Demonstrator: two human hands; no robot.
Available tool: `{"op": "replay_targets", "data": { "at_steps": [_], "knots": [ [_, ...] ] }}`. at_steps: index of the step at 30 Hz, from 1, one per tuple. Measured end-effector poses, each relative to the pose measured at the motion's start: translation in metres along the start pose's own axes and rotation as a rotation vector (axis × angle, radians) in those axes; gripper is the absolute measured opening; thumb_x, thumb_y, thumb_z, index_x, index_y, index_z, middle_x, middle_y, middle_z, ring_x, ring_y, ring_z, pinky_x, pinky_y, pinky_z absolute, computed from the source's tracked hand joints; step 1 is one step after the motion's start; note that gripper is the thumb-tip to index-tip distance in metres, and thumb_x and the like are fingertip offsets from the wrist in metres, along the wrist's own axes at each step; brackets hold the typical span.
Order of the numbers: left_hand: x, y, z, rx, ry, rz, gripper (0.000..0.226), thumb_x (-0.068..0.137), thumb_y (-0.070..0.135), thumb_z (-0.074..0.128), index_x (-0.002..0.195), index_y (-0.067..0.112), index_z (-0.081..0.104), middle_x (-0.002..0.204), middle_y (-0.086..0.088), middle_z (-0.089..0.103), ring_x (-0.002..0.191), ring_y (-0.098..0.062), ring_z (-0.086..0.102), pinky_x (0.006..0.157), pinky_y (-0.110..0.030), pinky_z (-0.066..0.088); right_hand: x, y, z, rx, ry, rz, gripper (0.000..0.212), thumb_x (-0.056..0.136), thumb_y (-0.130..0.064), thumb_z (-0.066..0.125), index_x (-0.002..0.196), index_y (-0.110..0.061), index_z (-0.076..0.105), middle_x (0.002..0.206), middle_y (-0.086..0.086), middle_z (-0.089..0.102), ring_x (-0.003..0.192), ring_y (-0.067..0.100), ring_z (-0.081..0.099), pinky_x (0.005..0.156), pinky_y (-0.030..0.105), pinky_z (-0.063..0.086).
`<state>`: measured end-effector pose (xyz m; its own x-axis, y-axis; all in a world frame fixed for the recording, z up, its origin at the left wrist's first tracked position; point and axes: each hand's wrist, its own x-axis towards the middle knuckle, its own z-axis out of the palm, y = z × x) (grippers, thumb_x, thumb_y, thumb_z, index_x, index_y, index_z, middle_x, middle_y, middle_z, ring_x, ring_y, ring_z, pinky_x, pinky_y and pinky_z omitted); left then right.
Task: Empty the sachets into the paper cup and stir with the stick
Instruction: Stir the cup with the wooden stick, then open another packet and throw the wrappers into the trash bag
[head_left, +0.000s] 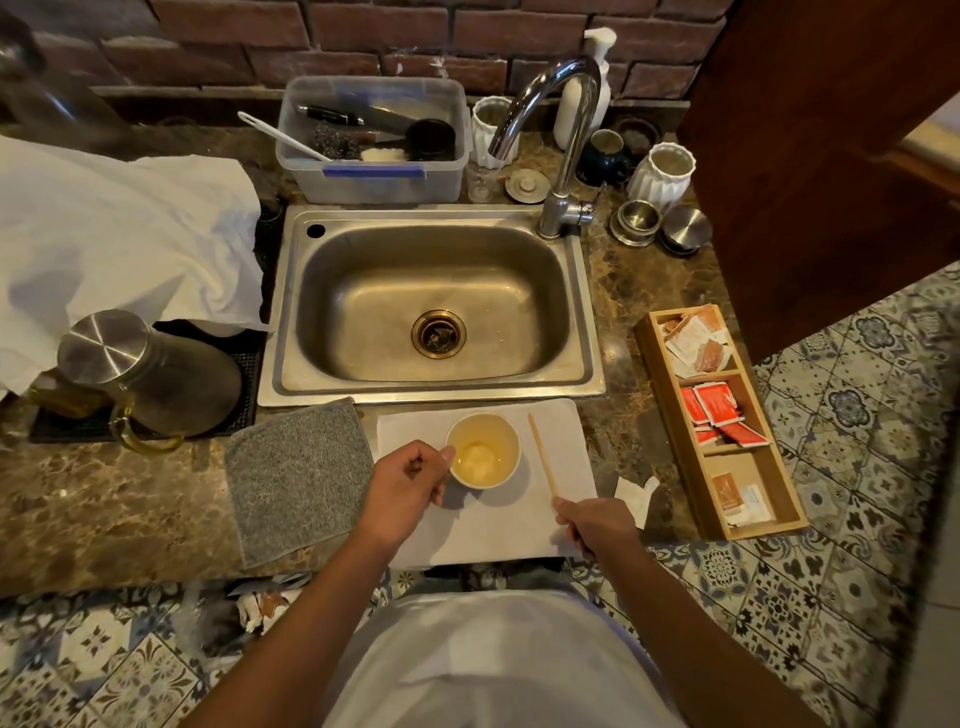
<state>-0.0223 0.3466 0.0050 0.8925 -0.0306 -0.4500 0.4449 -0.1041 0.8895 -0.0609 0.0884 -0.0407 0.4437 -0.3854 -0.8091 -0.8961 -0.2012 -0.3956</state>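
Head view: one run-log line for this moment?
left hand: steadying paper cup | right hand: gripping stick end, stick outside cup | empty sachet: on counter

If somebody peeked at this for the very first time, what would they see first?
Probably the big shiny sink in the middle, with its curved tap behind it. Just in front, on a white napkin, the left hand holds a paper cup with something pale inside, while the right hand holds a wooden stick beside it. To the right, a wooden box holds bright red sachets.
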Motion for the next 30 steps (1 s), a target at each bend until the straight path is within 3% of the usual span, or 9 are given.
{"op": "replay_targets", "data": {
  "at_steps": [6, 9, 12, 16, 20, 26, 30],
  "knots": [
    [0.003, 0.011, -0.001, 0.116, 0.014, 0.023, 0.023, 0.091, 0.021, 0.073, 0.078, 0.002, 0.065, 0.061, -0.004, 0.062, 0.053, -0.011, 0.055, 0.056, -0.027, 0.049, 0.002, 0.012, -0.006, 0.009, 0.027, -0.096, 0.035, 0.084, -0.032, 0.079, 0.059, -0.008, 0.072, 0.048, 0.001, 0.065, 0.046, 0.017, 0.055, 0.056, 0.031, 0.049],
    [-0.001, 0.026, 0.0, 0.343, 0.116, 0.05, 0.024, 0.093, 0.035, 0.067, 0.082, 0.014, 0.064, 0.071, 0.001, 0.065, 0.063, -0.016, 0.059, 0.059, -0.034, 0.049, -0.003, 0.011, -0.018, 0.053, 0.038, -0.155, 0.036, 0.085, -0.031, 0.079, 0.066, -0.001, 0.073, 0.049, 0.001, 0.064, 0.052, 0.018, 0.056, 0.063, 0.034, 0.049],
    [-0.008, 0.059, 0.008, 0.5, 0.245, 0.211, 0.021, 0.096, 0.038, 0.062, 0.086, 0.02, 0.063, 0.079, 0.001, 0.063, 0.07, -0.013, 0.057, 0.061, -0.031, 0.046, -0.011, 0.008, -0.036, 0.094, 0.114, -0.247, 0.028, 0.09, -0.026, 0.074, 0.073, -0.004, 0.071, 0.059, 0.002, 0.065, 0.058, 0.017, 0.057, 0.063, 0.033, 0.05],
    [-0.008, 0.1, 0.044, 0.516, 0.123, 0.379, 0.006, 0.096, 0.029, 0.064, 0.096, 0.024, 0.067, 0.092, 0.008, 0.064, 0.081, -0.005, 0.057, 0.07, -0.024, 0.047, -0.016, 0.012, -0.062, 0.114, 0.266, -0.354, 0.01, 0.094, -0.023, 0.066, 0.085, -0.022, 0.07, 0.079, 0.004, 0.072, 0.075, 0.021, 0.069, 0.069, 0.039, 0.059],
    [0.002, 0.1, 0.096, 0.611, -0.054, 0.474, 0.012, 0.094, 0.03, 0.065, 0.105, 0.031, 0.068, 0.095, 0.011, 0.062, 0.08, -0.002, 0.055, 0.072, -0.026, 0.047, -0.012, 0.023, -0.083, 0.017, 0.405, -0.461, 0.008, 0.094, -0.018, 0.068, 0.094, -0.023, 0.074, 0.073, -0.01, 0.07, 0.065, 0.008, 0.066, 0.056, 0.022, 0.048],
    [0.013, 0.063, 0.16, 0.779, -0.259, 0.393, 0.035, 0.09, 0.04, 0.066, 0.123, 0.039, 0.055, 0.1, 0.014, 0.06, 0.073, -0.004, 0.054, 0.072, -0.029, 0.049, 0.007, 0.036, -0.102, -0.251, 0.413, -0.471, 0.027, 0.097, -0.027, 0.063, 0.123, -0.024, 0.071, 0.079, 0.0, 0.078, 0.062, 0.01, 0.068, 0.053, 0.02, 0.046],
    [0.01, 0.031, 0.187, 0.808, -0.323, 0.266, 0.037, 0.091, 0.041, 0.063, 0.126, 0.035, 0.054, 0.1, 0.01, 0.063, 0.088, -0.009, 0.06, 0.076, -0.03, 0.048, 0.019, 0.038, -0.1, -0.314, 0.332, -0.488, 0.035, 0.095, -0.028, 0.067, 0.129, -0.023, 0.066, 0.082, 0.001, 0.078, 0.064, 0.013, 0.068, 0.063, 0.025, 0.054]
  ]
}}
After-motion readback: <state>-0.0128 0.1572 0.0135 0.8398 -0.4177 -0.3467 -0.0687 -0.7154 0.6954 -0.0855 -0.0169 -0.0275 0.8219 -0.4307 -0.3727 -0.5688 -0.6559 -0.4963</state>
